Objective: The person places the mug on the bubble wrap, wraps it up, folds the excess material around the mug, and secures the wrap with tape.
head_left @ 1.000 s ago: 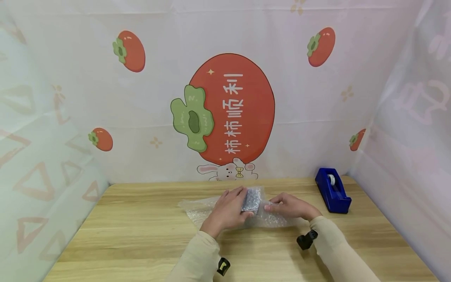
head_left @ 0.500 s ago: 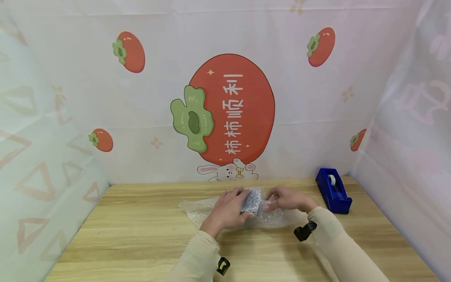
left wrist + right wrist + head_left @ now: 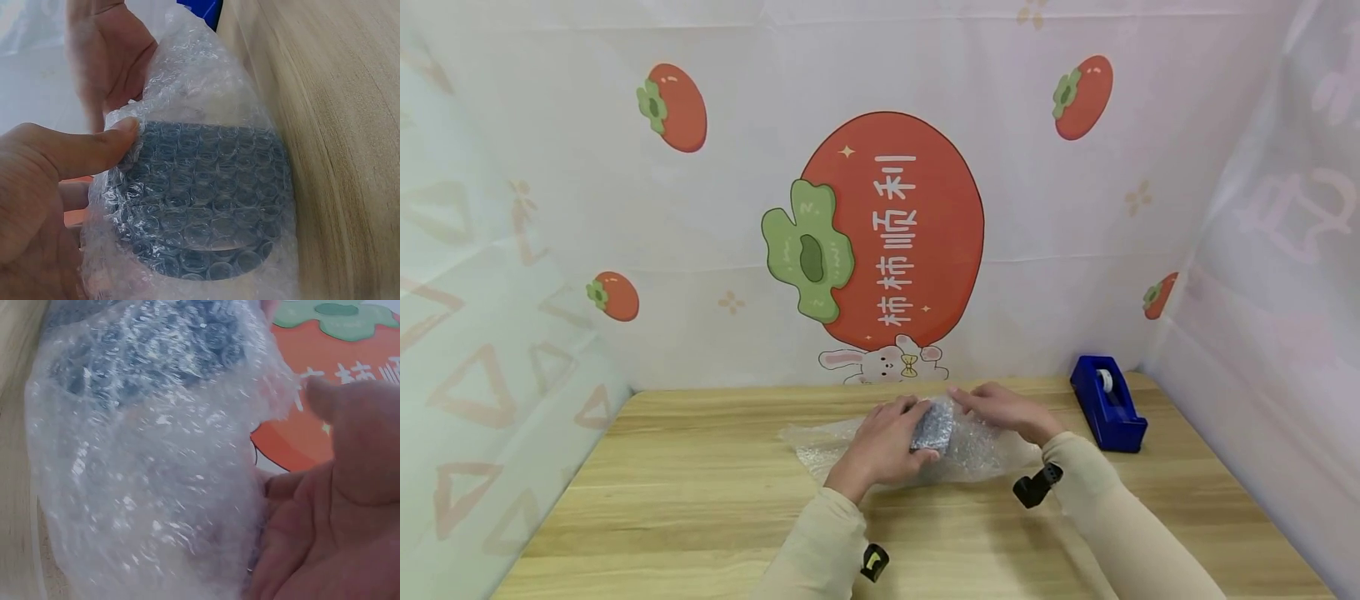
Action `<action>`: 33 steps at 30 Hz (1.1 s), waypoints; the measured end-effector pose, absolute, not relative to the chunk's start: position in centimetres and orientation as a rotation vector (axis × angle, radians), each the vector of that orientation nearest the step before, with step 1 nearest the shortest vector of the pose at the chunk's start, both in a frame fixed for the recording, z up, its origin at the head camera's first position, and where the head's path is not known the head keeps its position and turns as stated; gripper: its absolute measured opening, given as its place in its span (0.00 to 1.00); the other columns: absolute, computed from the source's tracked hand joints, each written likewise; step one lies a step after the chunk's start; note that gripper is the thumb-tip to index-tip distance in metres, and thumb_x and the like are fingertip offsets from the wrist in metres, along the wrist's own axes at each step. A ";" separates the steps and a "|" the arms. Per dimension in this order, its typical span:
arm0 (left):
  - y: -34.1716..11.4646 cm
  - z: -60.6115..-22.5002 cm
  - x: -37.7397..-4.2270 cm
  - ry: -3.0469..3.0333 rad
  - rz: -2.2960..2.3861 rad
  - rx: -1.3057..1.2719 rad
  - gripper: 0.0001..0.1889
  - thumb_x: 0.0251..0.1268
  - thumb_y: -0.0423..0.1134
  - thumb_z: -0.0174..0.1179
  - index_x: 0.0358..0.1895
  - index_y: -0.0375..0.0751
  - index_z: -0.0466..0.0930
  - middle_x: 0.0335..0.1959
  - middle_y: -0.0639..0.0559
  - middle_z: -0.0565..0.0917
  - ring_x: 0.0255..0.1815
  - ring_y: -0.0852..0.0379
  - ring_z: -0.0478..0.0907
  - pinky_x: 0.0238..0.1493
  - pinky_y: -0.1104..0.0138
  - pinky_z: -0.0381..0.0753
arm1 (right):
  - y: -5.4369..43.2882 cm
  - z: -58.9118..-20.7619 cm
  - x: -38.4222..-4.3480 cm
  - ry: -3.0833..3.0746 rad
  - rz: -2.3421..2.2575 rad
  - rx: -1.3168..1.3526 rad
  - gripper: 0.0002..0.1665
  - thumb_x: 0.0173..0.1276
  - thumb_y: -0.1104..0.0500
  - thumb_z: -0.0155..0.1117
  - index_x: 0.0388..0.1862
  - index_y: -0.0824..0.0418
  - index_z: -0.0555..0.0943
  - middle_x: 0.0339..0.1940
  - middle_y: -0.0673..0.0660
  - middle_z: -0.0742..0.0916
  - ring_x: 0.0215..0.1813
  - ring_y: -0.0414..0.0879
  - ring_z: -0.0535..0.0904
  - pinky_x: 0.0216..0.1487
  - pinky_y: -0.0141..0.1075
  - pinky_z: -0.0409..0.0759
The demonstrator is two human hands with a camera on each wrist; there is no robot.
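Left of the blue tape dispenser (image 3: 1108, 408), the left hand (image 3: 883, 443) is gripping a dark object (image 3: 203, 187) in bubble wrap (image 3: 988, 454); the right hand (image 3: 1006, 410), thumb spread from fingers, is touching the wrap.

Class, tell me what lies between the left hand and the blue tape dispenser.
The head view shows, going from the left hand: a dark wrapped object, more bubble wrap, the right hand, then bare tabletop.
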State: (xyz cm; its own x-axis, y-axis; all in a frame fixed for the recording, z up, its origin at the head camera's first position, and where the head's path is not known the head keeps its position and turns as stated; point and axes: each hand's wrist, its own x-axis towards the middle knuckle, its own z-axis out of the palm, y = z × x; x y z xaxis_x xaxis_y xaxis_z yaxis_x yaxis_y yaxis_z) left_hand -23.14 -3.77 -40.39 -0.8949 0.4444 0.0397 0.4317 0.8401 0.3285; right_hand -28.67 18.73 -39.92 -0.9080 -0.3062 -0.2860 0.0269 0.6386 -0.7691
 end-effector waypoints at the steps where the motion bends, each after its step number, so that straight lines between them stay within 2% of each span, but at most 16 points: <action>1: -3.8 -40.4 -23.1 2.974 0.530 0.703 0.39 0.66 0.54 0.67 0.77 0.46 0.65 0.75 0.44 0.67 0.75 0.45 0.63 0.77 0.50 0.56 | 18.6 -40.0 -28.7 2.497 -1.153 -0.215 0.33 0.76 0.37 0.56 0.50 0.67 0.83 0.55 0.60 0.83 0.52 0.52 0.78 0.52 0.48 0.78; 4: -3.9 -40.5 -23.2 2.962 0.557 0.686 0.39 0.65 0.54 0.67 0.77 0.46 0.65 0.76 0.45 0.66 0.76 0.45 0.62 0.77 0.50 0.55 | 18.2 -40.2 -28.8 2.549 -1.127 -0.188 0.25 0.74 0.43 0.63 0.45 0.66 0.83 0.56 0.61 0.82 0.53 0.54 0.77 0.49 0.46 0.78; 6: -3.9 -40.6 -23.2 2.962 0.573 0.681 0.39 0.65 0.54 0.68 0.76 0.46 0.66 0.76 0.46 0.66 0.76 0.45 0.62 0.76 0.50 0.56 | 17.9 -40.2 -28.9 2.565 -1.127 -0.174 0.23 0.73 0.45 0.65 0.44 0.66 0.83 0.58 0.62 0.81 0.54 0.54 0.76 0.49 0.46 0.78; 8: -4.0 -40.6 -23.3 2.964 0.593 0.679 0.39 0.64 0.54 0.68 0.76 0.46 0.66 0.76 0.46 0.67 0.76 0.45 0.63 0.76 0.50 0.57 | 17.7 -40.1 -29.0 2.575 -1.129 -0.165 0.21 0.73 0.47 0.66 0.44 0.66 0.83 0.55 0.62 0.82 0.52 0.54 0.76 0.46 0.45 0.78; 11: -4.1 -40.7 -23.3 2.970 0.619 0.683 0.39 0.64 0.54 0.69 0.76 0.46 0.67 0.75 0.46 0.67 0.75 0.45 0.63 0.75 0.49 0.58 | 17.4 -39.9 -29.3 2.591 -1.125 -0.150 0.18 0.72 0.51 0.67 0.36 0.67 0.86 0.39 0.57 0.83 0.38 0.49 0.75 0.35 0.39 0.76; 14: -4.0 -40.7 -23.3 2.974 0.642 0.691 0.39 0.63 0.54 0.69 0.75 0.45 0.67 0.74 0.45 0.68 0.75 0.44 0.64 0.75 0.48 0.59 | 17.2 -39.6 -29.6 2.604 -1.096 -0.142 0.18 0.71 0.53 0.68 0.24 0.63 0.85 0.23 0.51 0.76 0.27 0.43 0.69 0.27 0.34 0.72; 17: -4.0 -40.7 -23.3 2.975 0.654 0.690 0.39 0.63 0.54 0.70 0.75 0.46 0.68 0.74 0.45 0.68 0.74 0.44 0.64 0.74 0.47 0.60 | 17.2 -39.4 -29.8 2.617 -1.044 -0.140 0.24 0.70 0.52 0.69 0.14 0.59 0.77 0.15 0.47 0.68 0.20 0.40 0.64 0.23 0.32 0.68; 19: -4.0 -40.8 -23.3 2.976 0.656 0.686 0.39 0.63 0.54 0.70 0.75 0.46 0.68 0.74 0.45 0.68 0.74 0.43 0.64 0.74 0.46 0.60 | 17.2 -39.3 -29.8 2.615 -1.017 -0.130 0.28 0.69 0.49 0.70 0.13 0.56 0.71 0.14 0.47 0.65 0.19 0.40 0.62 0.23 0.32 0.66; 22: -4.0 -40.8 -23.3 2.981 0.646 0.682 0.39 0.63 0.55 0.69 0.75 0.46 0.67 0.74 0.45 0.68 0.74 0.43 0.64 0.73 0.46 0.60 | 17.4 -39.1 -29.6 2.606 -0.970 -0.109 0.26 0.69 0.45 0.69 0.19 0.58 0.71 0.19 0.49 0.69 0.23 0.43 0.66 0.26 0.34 0.66; 25: -4.0 -40.8 -23.3 2.985 0.635 0.682 0.39 0.63 0.55 0.69 0.75 0.46 0.67 0.74 0.45 0.68 0.74 0.43 0.64 0.73 0.45 0.60 | 17.6 -38.9 -29.3 2.592 -0.900 -0.105 0.26 0.70 0.41 0.66 0.32 0.62 0.74 0.28 0.53 0.75 0.32 0.47 0.71 0.33 0.36 0.69; 29: -3.9 -40.8 -23.2 2.991 0.628 0.679 0.40 0.63 0.55 0.69 0.75 0.46 0.67 0.74 0.45 0.68 0.74 0.43 0.64 0.73 0.45 0.61 | 17.7 -38.5 -29.2 2.568 -0.798 -0.129 0.34 0.72 0.36 0.60 0.47 0.69 0.78 0.38 0.58 0.79 0.40 0.51 0.75 0.41 0.41 0.74; 33: -3.9 -40.8 -23.1 2.992 0.627 0.684 0.40 0.63 0.55 0.69 0.75 0.45 0.67 0.74 0.45 0.68 0.74 0.43 0.64 0.72 0.45 0.62 | 17.6 -38.2 -29.0 2.530 -0.730 -0.152 0.45 0.74 0.33 0.55 0.65 0.73 0.74 0.58 0.67 0.80 0.56 0.58 0.77 0.57 0.53 0.76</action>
